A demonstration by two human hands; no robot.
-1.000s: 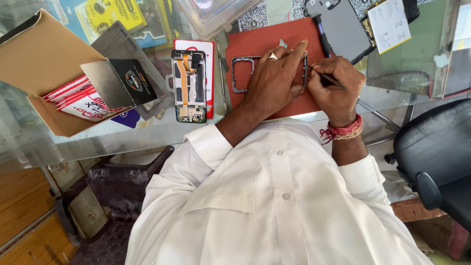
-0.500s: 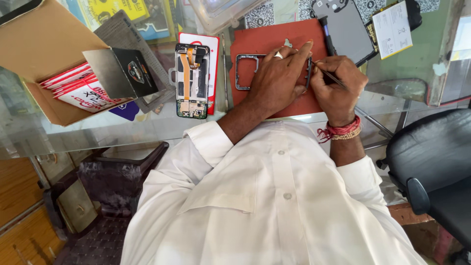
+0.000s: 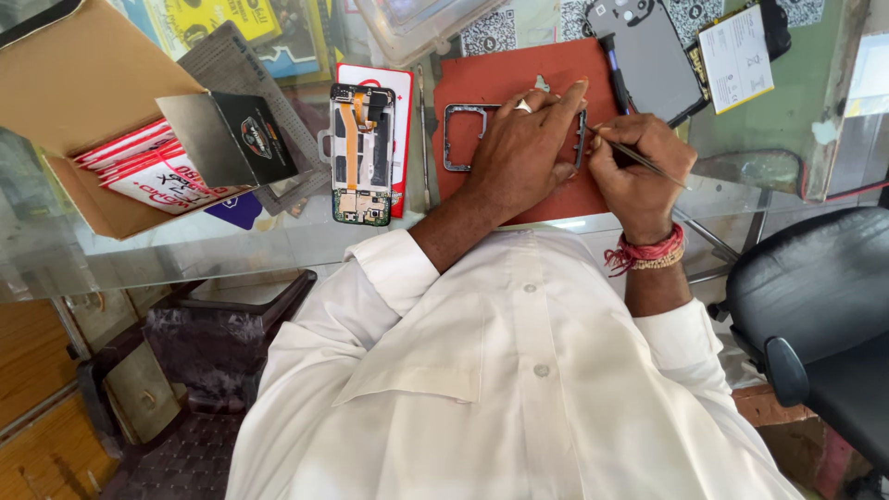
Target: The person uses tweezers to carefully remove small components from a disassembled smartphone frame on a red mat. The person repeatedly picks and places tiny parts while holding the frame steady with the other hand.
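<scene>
A grey metal phone frame (image 3: 460,137) lies on a red-brown work mat (image 3: 495,81) on the glass table. My left hand (image 3: 519,148) presses flat on the frame and covers most of it. My right hand (image 3: 634,167) grips thin metal tweezers (image 3: 648,159), their tip at the frame's right edge. An opened phone body (image 3: 361,153) with exposed boards and orange flex cables lies just left of the mat.
A cardboard box (image 3: 69,102) with red and white packets sits at the left, a small dark box (image 3: 227,139) beside it. A grey phone back cover (image 3: 648,51) and a battery (image 3: 736,46) lie behind the mat. A black office chair (image 3: 815,306) stands at the right.
The view has shifted slightly. Both hands stay on the frame at the mat, the tweezers still at its right edge.
</scene>
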